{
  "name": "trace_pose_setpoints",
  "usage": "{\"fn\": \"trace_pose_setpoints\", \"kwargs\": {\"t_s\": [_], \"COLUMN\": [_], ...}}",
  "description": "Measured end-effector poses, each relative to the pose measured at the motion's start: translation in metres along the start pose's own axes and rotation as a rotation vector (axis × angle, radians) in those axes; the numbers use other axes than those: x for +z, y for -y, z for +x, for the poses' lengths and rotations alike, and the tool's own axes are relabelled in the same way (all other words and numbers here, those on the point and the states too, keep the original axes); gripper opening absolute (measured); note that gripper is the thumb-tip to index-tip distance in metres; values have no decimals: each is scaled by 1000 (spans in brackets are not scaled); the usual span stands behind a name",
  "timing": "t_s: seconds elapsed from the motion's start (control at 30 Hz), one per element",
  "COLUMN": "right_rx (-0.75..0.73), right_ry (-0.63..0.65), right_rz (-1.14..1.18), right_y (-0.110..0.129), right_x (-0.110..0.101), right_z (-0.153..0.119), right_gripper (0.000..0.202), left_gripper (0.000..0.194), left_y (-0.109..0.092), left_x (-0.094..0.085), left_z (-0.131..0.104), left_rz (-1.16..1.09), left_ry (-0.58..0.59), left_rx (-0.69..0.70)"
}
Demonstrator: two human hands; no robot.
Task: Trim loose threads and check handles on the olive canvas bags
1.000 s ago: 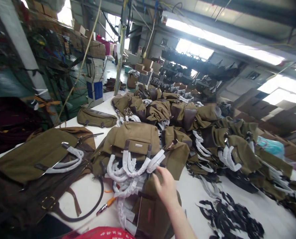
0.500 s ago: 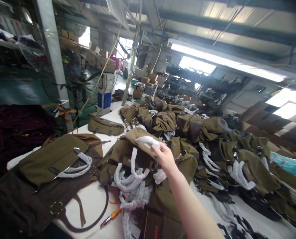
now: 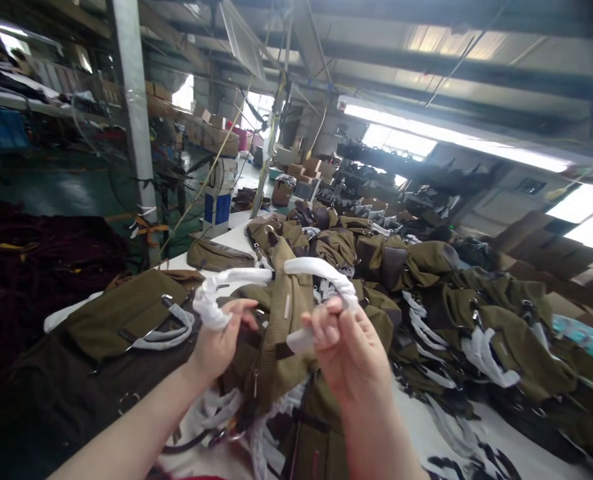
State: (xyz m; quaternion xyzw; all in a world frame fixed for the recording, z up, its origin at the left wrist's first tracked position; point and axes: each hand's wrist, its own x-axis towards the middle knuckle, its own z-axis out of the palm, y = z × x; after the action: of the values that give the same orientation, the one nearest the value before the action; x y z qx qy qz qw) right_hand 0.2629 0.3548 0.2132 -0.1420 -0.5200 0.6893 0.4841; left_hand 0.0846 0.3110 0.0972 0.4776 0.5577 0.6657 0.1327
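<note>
An olive canvas bag [image 3: 291, 300] hangs upright between my hands, over the bag pile. White wrapping covers its two handles, which arch out to either side. My left hand [image 3: 221, 343] is closed around the left wrapped handle [image 3: 209, 300], with its fingertips toward the bag. Beside the bag's other side, my right hand [image 3: 354, 350] has curled fingers on the right wrapped handle [image 3: 321, 268]. A short white piece [image 3: 300, 341] sticks out by the right fingers; what it belongs to I cannot tell. Below, loose white wrapping [image 3: 271, 433] lies among bags.
A brown and olive bag [image 3: 111, 360] lies to the left on the white table [image 3: 421, 413]. More olive bags [image 3: 506, 327] with wrapped handles are heaped right and behind. A metal post [image 3: 135, 113] and fan [image 3: 191, 177] stand beyond; dark purple goods [image 3: 41, 267] are at left.
My left hand has come into view and grips a handle. The olive bag has turned from lying flat to upright, its handles spread apart. My right hand has moved slightly right and down.
</note>
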Motion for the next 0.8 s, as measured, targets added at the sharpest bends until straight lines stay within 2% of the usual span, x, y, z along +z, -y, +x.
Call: {"fn": "trace_pose_setpoints", "kwargs": {"t_s": [0.07, 0.13, 0.2, 0.27, 0.33, 0.43, 0.5, 0.57, 0.63, 0.67, 0.7, 0.73, 0.77, 0.8], "right_rx": [-5, 45, 183, 353, 472, 524, 527, 533, 534, 530, 524, 516, 511, 509], "right_ry": [-84, -180, -245, -300, -357, -396, -395, -396, -414, -423, -429, -435, -438, -441], "right_rz": [25, 25, 19, 10, 5, -31, -74, -103, -106, -96, -81, -64, -51, -43], "right_y": [3, -5, -24, -52, -78, -103, -109, -111, -112, -112, -113, -113, -113, -112], "right_x": [-28, -59, -89, -117, -141, -168, -179, -185, -190, -191, -192, -192, -193, -193], "right_z": [-8, -13, -20, -32, -50, -81, -96, -105, -110, -111, -112, -113, -114, -114], "right_gripper": [24, 25, 31, 38, 43, 44, 41, 40, 39, 37, 35, 35, 36, 38], "left_gripper": [43, 46, 50, 54, 55, 46, 46, 51, 50, 47, 46, 52, 56, 61], "left_y": [-9, -17, -18, -6, 19, 60, 75, 80, 85, 92, 102, 116, 133, 152], "left_x": [-13, -17, -8, 10, 32, 59, 69, 71, 57, 43, 24, 0, -27, -56], "left_z": [12, 23, 25, 16, -9, -67, -104, -129, -136, -133, -128, -121, -115, -110], "left_rz": [-200, -381, -457, -378, -215, -56, -24, -3, 1, 29, 93, 179, 349, 521], "left_ry": [-54, -53, 80, 261, 374, 475, 565, 648, 701, 686, 623, 539, 332, 103], "left_rx": [-114, -222, -333, -438, -508, -543, -564, -575, -545, -518, -517, -506, -612, -784]}}
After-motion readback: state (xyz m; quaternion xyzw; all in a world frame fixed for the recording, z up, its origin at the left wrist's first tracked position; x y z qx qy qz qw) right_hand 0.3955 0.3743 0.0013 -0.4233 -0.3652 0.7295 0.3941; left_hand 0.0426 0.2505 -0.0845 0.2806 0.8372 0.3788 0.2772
